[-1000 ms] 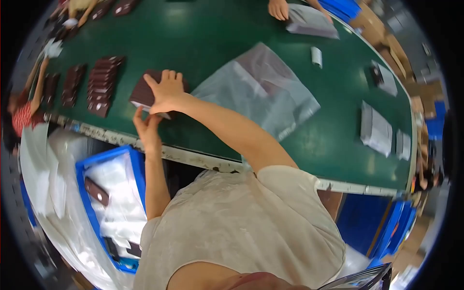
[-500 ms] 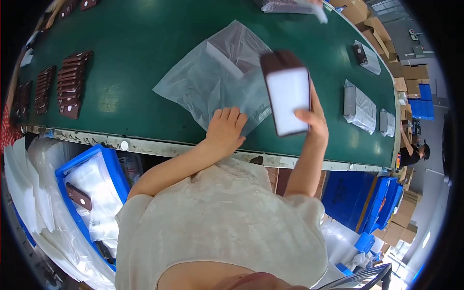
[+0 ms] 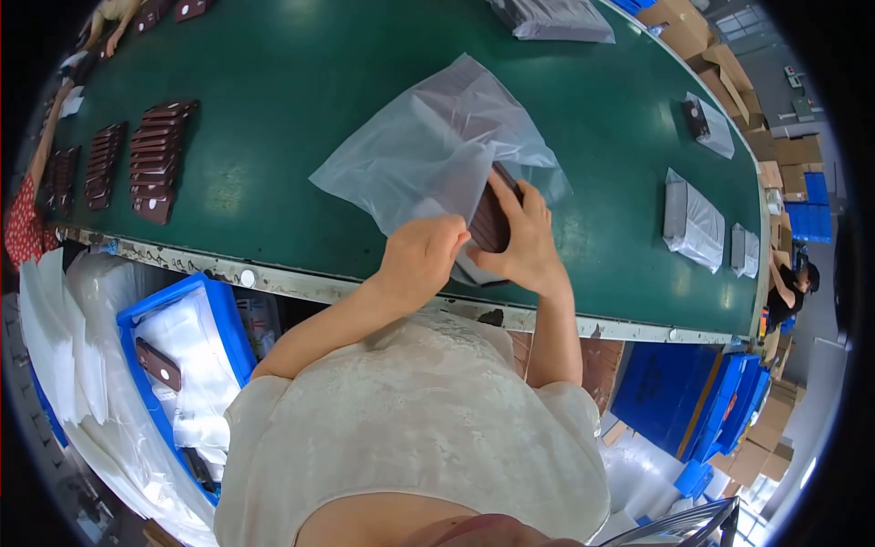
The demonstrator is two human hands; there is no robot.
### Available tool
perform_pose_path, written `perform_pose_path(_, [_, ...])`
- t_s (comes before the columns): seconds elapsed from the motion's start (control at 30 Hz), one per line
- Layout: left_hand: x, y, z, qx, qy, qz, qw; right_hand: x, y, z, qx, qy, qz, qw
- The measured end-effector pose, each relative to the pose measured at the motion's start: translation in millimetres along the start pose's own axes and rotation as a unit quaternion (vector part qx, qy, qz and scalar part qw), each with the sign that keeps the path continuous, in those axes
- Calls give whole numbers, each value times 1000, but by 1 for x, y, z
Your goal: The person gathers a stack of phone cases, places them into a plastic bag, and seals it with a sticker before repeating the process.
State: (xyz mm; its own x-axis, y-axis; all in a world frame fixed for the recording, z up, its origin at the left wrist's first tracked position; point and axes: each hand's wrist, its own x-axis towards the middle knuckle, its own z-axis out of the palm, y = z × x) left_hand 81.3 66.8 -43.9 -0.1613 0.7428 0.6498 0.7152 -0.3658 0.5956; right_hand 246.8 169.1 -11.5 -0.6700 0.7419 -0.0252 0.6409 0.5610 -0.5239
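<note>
A clear plastic bag [image 3: 401,155] lies on the green table in front of me. My left hand [image 3: 424,255] is closed at the bag's near edge and pinches the plastic. On its right, my right hand [image 3: 529,239] grips a stack of dark brown cases [image 3: 490,219], fingers on top and thumb at the near side. The far end of the stack is inside the bag's mouth, under the plastic. A pale layer shows beneath the stack at its near end.
Rows of brown cases [image 3: 164,159] stand at the left. Bagged packs [image 3: 694,223] lie at the right, another [image 3: 556,20] at the far edge. A blue bin [image 3: 232,333] holds plastic bags below the table. Other people's arms [image 3: 114,27] show at upper left.
My right hand has brought the stack down and left, turned it over, and put its far end into the bag. My left hand has gone from lying flat on the bag to pinching its edge.
</note>
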Motion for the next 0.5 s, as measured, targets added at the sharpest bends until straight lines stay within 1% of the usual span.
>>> perform_pose_path(0.1, [-6, 2, -5, 15, 0, -51, 999, 6, -9, 9, -4, 10, -15, 1000])
perform_pose_path(0.13, [-7, 0, -4, 16, 1, -50, 999, 7, -10, 13, -6, 15, -17, 1000])
perform_pose_path(0.17, [-8, -1, -3, -11, -20, -30, 999, 10, -10, 18, -7, 15, -16, 1000])
perform_pose_path(0.23, [-15, 0, 0, -67, -61, 8, 996, 20, -8, 32, -36, 60, -72, 995])
perform_pose_path(0.27, [-19, 1, 1, -68, -62, 8, 996, 25, -10, 37, -51, 84, -100, 990])
perform_pose_path(0.3, [-23, 2, 2, -77, -62, 5, 995, 31, -17, 39, -51, 87, -98, 990])
perform_pose_path(0.37, [-22, 0, 3, -91, -60, 7, 994, 51, -36, 42, -77, 97, -50, 991])
perform_pose_path(0.4, [-20, 0, 2, -90, -60, 13, 994, 64, -41, 48, -77, 102, -50, 991])
perform_pose_path(0.5, [-23, 0, -3, -128, -98, -47, 986, 99, -44, 77, -148, 134, -33, 979])
